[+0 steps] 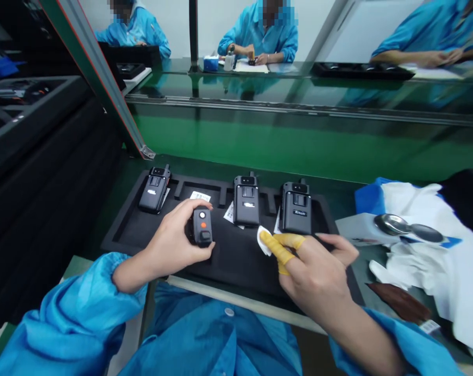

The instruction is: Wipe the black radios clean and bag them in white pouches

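Observation:
My left hand is closed around a small black radio, turned on its side so an orange button and a white dot show. My right hand, with yellow finger cots on two fingers, pinches a small white wipe just right of that radio. Both hands hover over a black foam tray. Three more black radios lie in the tray's slots, with white labels beside some of them.
A metal spoon-like dish and white cloths lie to the right, with a brown strip near them. A green conveyor runs behind the tray. Black trays are stacked at left. Several people in blue coats work across the bench.

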`<state>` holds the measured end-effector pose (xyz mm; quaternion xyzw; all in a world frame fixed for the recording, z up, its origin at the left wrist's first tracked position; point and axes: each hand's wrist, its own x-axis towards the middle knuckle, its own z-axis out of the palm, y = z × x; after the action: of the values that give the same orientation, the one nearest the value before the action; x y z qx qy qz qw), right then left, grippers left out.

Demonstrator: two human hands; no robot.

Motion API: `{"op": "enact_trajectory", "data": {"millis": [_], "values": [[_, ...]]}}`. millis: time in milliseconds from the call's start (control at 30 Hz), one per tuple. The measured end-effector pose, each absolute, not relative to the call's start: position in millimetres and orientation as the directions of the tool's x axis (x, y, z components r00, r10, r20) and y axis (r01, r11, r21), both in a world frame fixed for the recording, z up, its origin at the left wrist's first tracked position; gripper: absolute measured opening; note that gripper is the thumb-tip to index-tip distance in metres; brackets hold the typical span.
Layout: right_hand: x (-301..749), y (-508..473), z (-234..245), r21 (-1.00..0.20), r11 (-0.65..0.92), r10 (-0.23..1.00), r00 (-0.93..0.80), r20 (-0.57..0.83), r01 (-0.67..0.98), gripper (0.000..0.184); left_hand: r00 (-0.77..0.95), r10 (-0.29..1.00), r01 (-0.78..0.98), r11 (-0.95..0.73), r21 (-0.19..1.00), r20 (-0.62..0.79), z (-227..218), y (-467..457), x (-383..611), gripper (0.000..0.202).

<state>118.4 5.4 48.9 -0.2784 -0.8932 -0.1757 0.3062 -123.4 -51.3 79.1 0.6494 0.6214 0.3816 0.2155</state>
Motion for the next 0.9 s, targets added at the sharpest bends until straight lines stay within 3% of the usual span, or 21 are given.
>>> {"op": "enact_trajectory", "data": {"millis": [133, 267, 367, 467, 600, 733, 900], "values": [[137, -1, 23, 0.021, 0.739, 0.501, -0.569, 0.652, 0.674, 0.024, -0.217, 0.970, 0.704, 0.078, 0.706, 0.109, 89, -22, -135, 0.059], [139, -4, 13, -0.044, 0.717, 0.545, -0.519, 0.658, 0.696, 0.025, -0.306, 0.952, 0.860, 0.273, 0.432, 0.007, 97, 28, -148, 0.090], [137, -5, 12, -0.080, 0.717, 0.554, -0.497, 0.668, 0.692, 0.026, -0.302, 0.952, 0.921, 0.307, 0.242, -0.058, 95, 56, -147, 0.084], [137, -7, 11, -0.089, 0.716, 0.560, -0.493, 0.666, 0.692, 0.025, -0.264, 0.961, 0.953, 0.272, 0.131, -0.078, 91, 64, -139, 0.077], [139, -7, 10, -0.094, 0.712, 0.566, -0.490, 0.664, 0.696, 0.025, -0.239, 0.971, 0.971, 0.239, -0.004, 0.008, 95, 50, -140, 0.065], [140, -7, 8, -0.124, 0.707, 0.579, -0.469, 0.667, 0.696, 0.025, -0.366, 0.926, 0.925, 0.373, -0.074, 0.096, 97, 32, -175, 0.066], [138, -6, 5, -0.137, 0.707, 0.573, -0.448, 0.686, 0.694, 0.026, -0.435, 0.893, 0.899, 0.438, -0.003, -0.115, 81, 24, -216, 0.079]]}}
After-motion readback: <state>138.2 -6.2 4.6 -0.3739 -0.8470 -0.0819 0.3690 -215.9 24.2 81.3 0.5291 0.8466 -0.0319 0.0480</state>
